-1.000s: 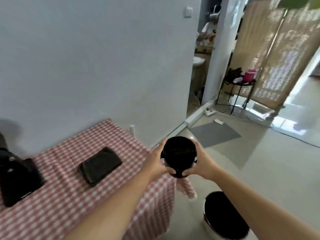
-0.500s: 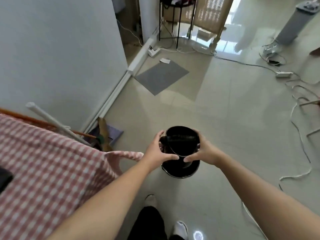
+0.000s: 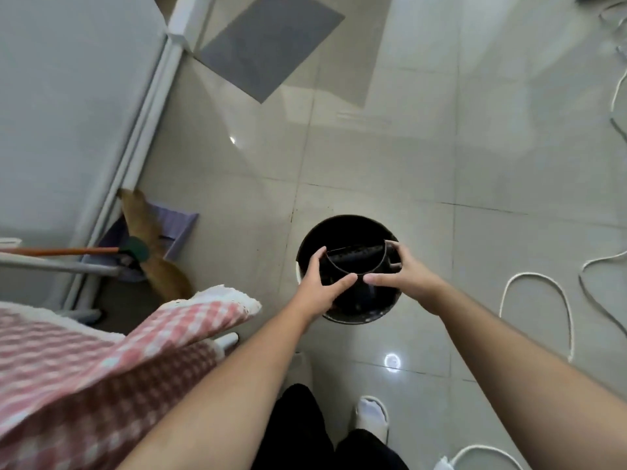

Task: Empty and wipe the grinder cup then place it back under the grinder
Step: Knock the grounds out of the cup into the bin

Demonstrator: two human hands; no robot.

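black grinder cup (image 3: 354, 266) gripped by both hands, left (image 3: 320, 286), right (image 3: 405, 276), over black bin (image 3: 356, 312).

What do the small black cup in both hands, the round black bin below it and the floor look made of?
Small black cup: looks like dark plastic or coated metal with a thin, smooth rim; it cannot be told which. Round black bin: black liner or plastic inside a pale rim, dull finish. Floor: glazed ceramic tiles, with grout lines and mirror-like light reflections.

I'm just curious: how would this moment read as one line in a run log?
step: emptying | cup: tipped over bin | left hand: gripping cup | right hand: gripping cup | wipe: not yet
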